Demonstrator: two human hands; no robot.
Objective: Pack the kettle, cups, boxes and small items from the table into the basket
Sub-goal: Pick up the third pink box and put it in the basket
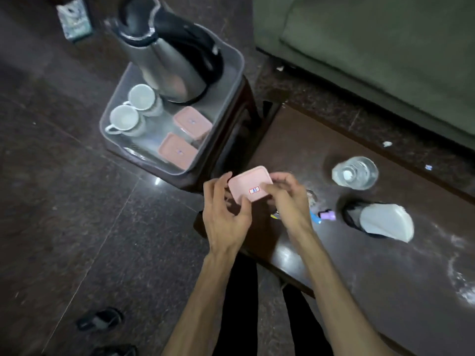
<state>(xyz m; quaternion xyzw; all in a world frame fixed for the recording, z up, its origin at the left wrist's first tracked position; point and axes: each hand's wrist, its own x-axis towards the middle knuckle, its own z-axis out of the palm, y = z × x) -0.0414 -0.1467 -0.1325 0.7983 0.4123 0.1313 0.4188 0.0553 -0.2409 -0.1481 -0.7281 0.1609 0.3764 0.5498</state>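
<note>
- The left hand [226, 217] and right hand [288, 199] pinch a pink box [248, 183] by its opposite edges, fingers curled round its rim, above the table's [359, 265] near-left corner.
- Far left, the basket [231, 70] on a stool holds the kettle [169, 57], two cups [133, 109] and two pink boxes [185, 134]; open room remains along its right wall.
- Right, a bottle [356, 172] and small items [326, 215] sit on the table.

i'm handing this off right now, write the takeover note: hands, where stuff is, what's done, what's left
Left hand and right hand both hold the third pink box over the table edge.
In the basket: kettle, two white cups, two pink boxes.
Left: put this box in, then the small purple item and blue item from the table. A water bottle and a black-and-white object also stand there.
</note>
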